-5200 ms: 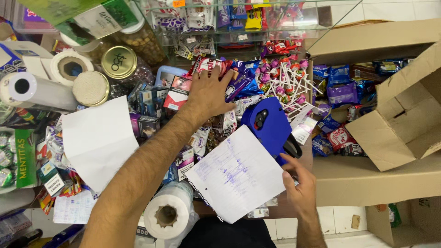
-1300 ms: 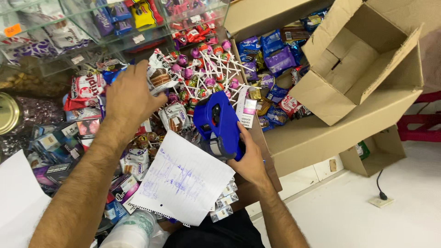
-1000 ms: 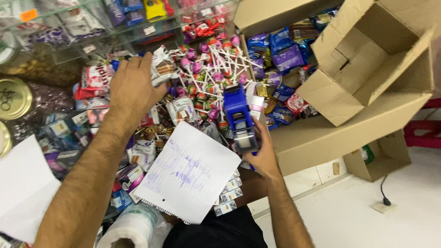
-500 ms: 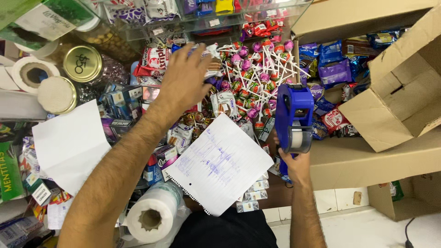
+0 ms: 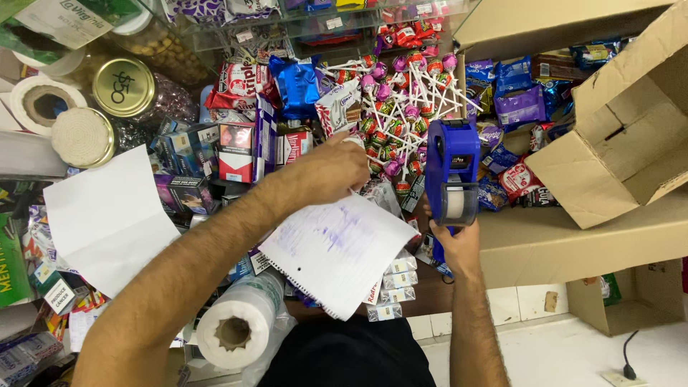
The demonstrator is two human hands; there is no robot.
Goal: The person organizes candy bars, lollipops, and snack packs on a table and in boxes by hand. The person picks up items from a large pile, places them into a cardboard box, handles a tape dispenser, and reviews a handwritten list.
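Paper (image 5: 107,215) lies far on the left, a white folded sheet resting flat on packets, and near it stand jars with gold lids (image 5: 123,87) and a roll of thin plastic bags (image 5: 233,331) lower down. Next comes the left hand (image 5: 333,166), stretched over small boxes (image 5: 236,147) toward the pile of lollipops (image 5: 401,107). Its fingers are curled and seem to pinch something small and white at the tips, but I cannot tell what it is. Under that wrist sits a spiral notebook page (image 5: 337,251) with blue writing, lying on top of little packs. It looks light and floppy, so it would bend if lifted by one corner; the wire edge is the firm place to take it. Then comes the blue label gun (image 5: 451,172), held upright above the sweets. It looks like hard plastic, not heavy, not slippery, and its handle at the bottom is the good spot to grab. The right hand (image 5: 455,247) is wrapped around that handle with fingers pressed tight. On the far right are open cardboard boxes (image 5: 616,143), one resting on another, stiff but easy to dent.
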